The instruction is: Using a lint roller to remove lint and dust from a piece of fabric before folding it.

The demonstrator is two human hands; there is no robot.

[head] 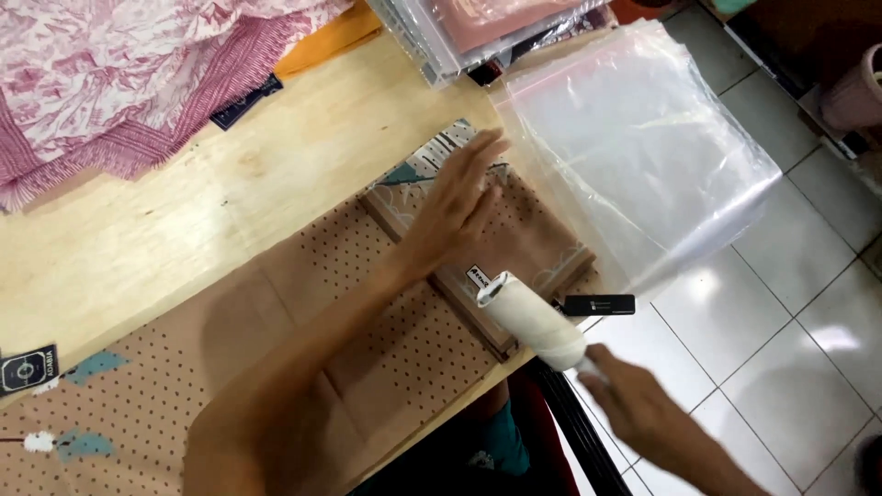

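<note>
Left hand [457,204] flat and open on folded dotted cloth [514,241] mid-frame, right hand [634,409] gripping lint roller [533,321] at counter [138,248] edge, clear plastic bags [643,147] upper right, pink fabric [119,64] upper left.

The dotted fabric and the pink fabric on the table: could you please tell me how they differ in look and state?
The dotted fabric is tan with small dark dots; the pink fabric has a white-and-pink mottled print with striped parts. The dotted fabric lies folded flat under the left hand; the pink fabric lies crumpled and untouched at the far corner. The lint roller in the right hand is close to the dotted fabric, far from the pink fabric. Both rest on the wooden table.
</note>
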